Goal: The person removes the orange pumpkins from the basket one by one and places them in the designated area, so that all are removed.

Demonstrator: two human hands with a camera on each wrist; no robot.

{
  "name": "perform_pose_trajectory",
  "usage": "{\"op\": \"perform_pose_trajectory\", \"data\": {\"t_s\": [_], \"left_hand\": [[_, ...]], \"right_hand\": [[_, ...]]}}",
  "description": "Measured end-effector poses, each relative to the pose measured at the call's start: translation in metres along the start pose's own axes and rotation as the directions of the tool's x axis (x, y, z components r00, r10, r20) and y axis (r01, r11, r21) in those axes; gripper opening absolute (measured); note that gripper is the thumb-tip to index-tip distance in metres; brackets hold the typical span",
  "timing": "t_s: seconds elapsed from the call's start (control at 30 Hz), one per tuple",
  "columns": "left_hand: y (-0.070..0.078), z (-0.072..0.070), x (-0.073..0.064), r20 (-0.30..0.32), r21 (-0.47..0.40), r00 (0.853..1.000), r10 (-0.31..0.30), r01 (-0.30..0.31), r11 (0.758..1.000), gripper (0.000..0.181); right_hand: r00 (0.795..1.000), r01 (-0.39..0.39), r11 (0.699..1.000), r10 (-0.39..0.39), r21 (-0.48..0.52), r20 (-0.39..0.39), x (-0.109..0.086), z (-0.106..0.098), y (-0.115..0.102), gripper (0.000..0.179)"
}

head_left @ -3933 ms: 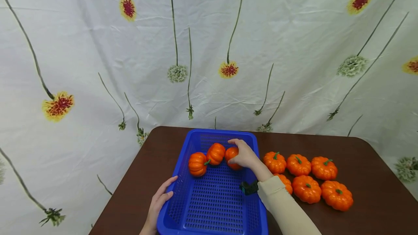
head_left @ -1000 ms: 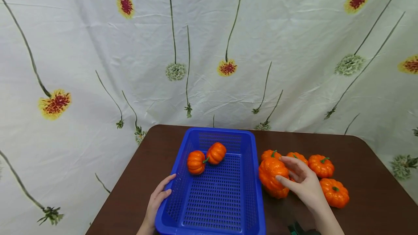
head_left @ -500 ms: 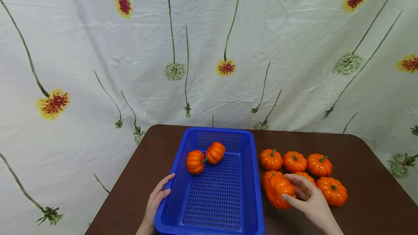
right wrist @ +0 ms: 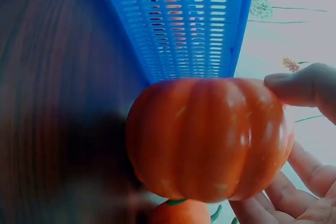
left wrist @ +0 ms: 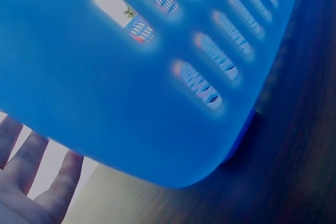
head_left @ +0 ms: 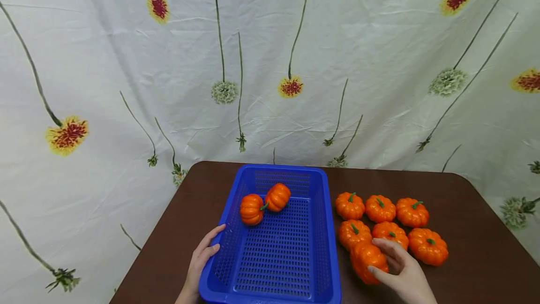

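As the right hand point(head_left: 405, 273), gripping a ribbed pumpkin point(head_left: 364, 262) right of the perforated blue basket point(head_left: 333, 247), draws nearer the person, a neighbouring pumpkin point(head_left: 353, 233) shows more fully. The right wrist view reveals fingers mostly hidden overhead; the left hand point(head_left: 198, 264), fingers fairly straight, touches the basket.

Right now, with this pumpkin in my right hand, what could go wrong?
The held pumpkin may slip: your right hand grips it from one side. It could also knock the pumpkin just behind. If your left hand, touching the basket, tips it, the two sideways pumpkins inside might roll.
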State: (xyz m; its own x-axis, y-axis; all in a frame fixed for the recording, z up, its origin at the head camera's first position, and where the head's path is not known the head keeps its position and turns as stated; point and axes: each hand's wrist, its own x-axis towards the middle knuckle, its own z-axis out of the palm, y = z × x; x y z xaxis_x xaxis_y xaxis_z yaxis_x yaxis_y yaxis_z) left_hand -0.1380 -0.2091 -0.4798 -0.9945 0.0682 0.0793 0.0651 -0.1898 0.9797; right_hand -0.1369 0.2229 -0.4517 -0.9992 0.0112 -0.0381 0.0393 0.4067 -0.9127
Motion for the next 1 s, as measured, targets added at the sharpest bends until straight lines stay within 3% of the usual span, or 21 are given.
{"op": "perform_pose_trajectory", "data": {"t_s": [0.2, 0.53, 0.77, 0.9, 1.0], "left_hand": [[-0.001, -0.001, 0.001, 0.022, -0.006, 1.000, 0.021, -0.021, 1.000, 0.044], [0.000, -0.001, 0.000, 0.004, 0.011, 1.000, 0.009, -0.009, 1.000, 0.044], [-0.001, -0.001, 0.000, 0.036, -0.008, 0.998, 0.042, -0.042, 0.999, 0.045], [-0.001, -0.002, 0.001, 0.044, -0.014, 0.998, 0.048, -0.048, 0.999, 0.045], [-0.001, -0.002, 0.001, 0.038, -0.010, 0.998, 0.046, -0.046, 0.999, 0.045]], "right_hand": [[0.999, 0.022, 0.997, -0.026, -0.077, -0.045, -0.003, 0.004, 0.009, 0.060], [0.977, 0.150, 0.971, -0.174, -0.188, -0.121, -0.012, 0.018, 0.012, 0.056], [0.946, 0.220, 0.971, -0.236, -0.096, -0.223, -0.016, 0.032, 0.015, 0.027], [0.934, 0.261, 0.964, -0.264, -0.042, -0.243, -0.017, 0.037, 0.019, 0.035], [0.914, 0.310, 0.949, -0.314, -0.057, -0.257, -0.017, 0.038, 0.024, 0.043]]}}
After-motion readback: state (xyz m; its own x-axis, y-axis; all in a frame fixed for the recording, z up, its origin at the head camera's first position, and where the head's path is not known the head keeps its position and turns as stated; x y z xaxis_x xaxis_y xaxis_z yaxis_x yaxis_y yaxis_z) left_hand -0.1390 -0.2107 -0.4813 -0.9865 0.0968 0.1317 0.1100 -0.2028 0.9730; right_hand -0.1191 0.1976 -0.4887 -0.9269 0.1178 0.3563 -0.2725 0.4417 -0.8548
